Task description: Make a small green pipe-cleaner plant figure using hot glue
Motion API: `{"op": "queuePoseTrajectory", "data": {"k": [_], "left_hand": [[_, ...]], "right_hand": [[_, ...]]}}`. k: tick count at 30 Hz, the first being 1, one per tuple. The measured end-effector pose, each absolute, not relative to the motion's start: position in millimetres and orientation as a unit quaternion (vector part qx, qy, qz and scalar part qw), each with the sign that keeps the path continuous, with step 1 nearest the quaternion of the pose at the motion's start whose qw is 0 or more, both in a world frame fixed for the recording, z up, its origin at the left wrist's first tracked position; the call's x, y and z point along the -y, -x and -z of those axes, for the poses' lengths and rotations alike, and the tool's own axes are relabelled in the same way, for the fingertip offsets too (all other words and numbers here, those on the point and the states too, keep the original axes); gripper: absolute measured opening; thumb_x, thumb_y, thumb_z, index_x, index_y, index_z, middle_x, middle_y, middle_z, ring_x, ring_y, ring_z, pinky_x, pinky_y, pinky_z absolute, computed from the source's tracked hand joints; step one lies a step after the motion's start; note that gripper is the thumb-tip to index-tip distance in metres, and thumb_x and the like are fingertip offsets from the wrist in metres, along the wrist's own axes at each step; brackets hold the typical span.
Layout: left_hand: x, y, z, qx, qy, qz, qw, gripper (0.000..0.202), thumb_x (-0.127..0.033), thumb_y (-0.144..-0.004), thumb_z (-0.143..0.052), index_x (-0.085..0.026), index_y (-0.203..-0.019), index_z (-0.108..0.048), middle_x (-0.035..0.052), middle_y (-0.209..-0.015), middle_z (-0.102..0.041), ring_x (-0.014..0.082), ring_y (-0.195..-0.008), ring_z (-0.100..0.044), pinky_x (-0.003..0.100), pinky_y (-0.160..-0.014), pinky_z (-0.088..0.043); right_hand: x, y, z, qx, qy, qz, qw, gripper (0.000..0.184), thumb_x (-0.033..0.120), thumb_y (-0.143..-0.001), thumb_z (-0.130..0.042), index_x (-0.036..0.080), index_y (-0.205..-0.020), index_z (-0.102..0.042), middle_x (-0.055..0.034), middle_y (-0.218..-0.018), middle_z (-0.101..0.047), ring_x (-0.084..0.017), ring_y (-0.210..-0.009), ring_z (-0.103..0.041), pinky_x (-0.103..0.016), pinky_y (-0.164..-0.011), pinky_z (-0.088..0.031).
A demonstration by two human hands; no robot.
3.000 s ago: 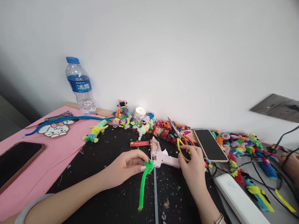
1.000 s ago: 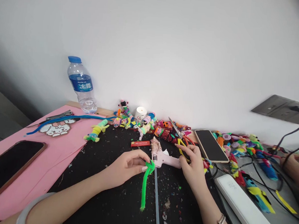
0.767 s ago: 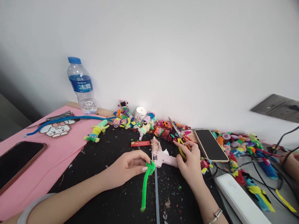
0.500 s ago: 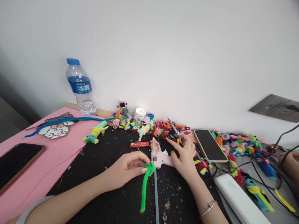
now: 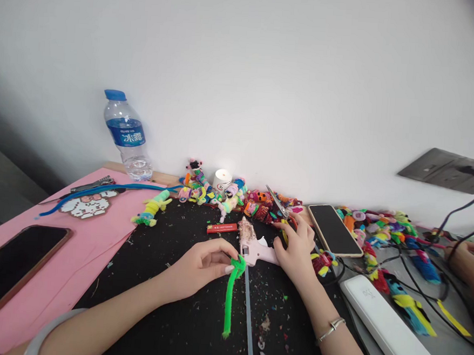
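My left hand [image 5: 202, 267] pinches a bright green pipe cleaner [image 5: 228, 306] at its curled upper end, and the straight tail hangs toward me. My right hand [image 5: 295, 249] has its fingers apart and bent over the handles of the scissors [image 5: 278, 203]; whether they touch is unclear. The orange and yellow handles are partly hidden by the fingers. Just beneath that hand lies the grip of a pale pink glue gun [image 5: 260, 252]. A long translucent glue stick [image 5: 248, 319] sticks out of its back end toward me.
A red box [image 5: 222, 228] lies beside the nozzle. Pipe-cleaner figures [image 5: 231, 196] line the wall, around a paper cup [image 5: 222, 181]. Left are a water bottle [image 5: 128, 137] and a phone [image 5: 15, 270]. Right are another phone [image 5: 334, 230], a white power bank [image 5: 389, 329], cables and another person's hand [image 5: 468, 266].
My right hand has shifted slightly right and up, its index finger drawing back and curling near the scissors' handles. My left hand and the green pipe cleaner have stayed put.
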State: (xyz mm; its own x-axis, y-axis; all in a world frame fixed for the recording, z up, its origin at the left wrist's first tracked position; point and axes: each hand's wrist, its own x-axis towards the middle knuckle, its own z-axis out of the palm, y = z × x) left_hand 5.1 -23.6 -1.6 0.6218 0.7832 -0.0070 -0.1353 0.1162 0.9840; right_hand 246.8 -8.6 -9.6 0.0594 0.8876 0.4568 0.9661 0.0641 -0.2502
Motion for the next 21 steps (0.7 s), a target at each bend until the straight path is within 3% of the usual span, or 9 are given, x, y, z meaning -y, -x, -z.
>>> {"op": "queuePoseTrajectory", "data": {"k": [10, 21], "left_hand": [[24.2, -4.7, 0.3, -0.279, -0.575, -0.329, 0.695, 0.014, -0.025, -0.078, -0.061, -0.016, -0.088, -0.057, 0.0045, -0.090, -0.060, 0.0166, -0.087, -0.055, 0.030, -0.080, -0.041], [23.5, -3.9, 2.1, -0.268, -0.572, -0.336, 0.699, 0.014, -0.024, -0.078, -0.061, -0.017, -0.089, -0.056, 0.0038, -0.092, -0.059, 0.0151, -0.085, -0.054, 0.028, -0.078, -0.041]], "right_hand": [[10.5, -236.8, 1.4, 0.690, 0.689, 0.126, 0.181, 0.026, 0.020, -0.073, -0.050, 0.020, -0.097, -0.058, -0.0120, -0.134, -0.035, -0.035, -0.123, -0.025, -0.055, -0.088, -0.031], [-7.1, -213.4, -22.6, 0.673, 0.707, 0.199, 0.082, 0.020, 0.013, -0.072, -0.048, 0.011, -0.086, -0.063, -0.0225, -0.128, -0.042, -0.041, -0.117, -0.033, -0.055, -0.082, -0.031]]}}
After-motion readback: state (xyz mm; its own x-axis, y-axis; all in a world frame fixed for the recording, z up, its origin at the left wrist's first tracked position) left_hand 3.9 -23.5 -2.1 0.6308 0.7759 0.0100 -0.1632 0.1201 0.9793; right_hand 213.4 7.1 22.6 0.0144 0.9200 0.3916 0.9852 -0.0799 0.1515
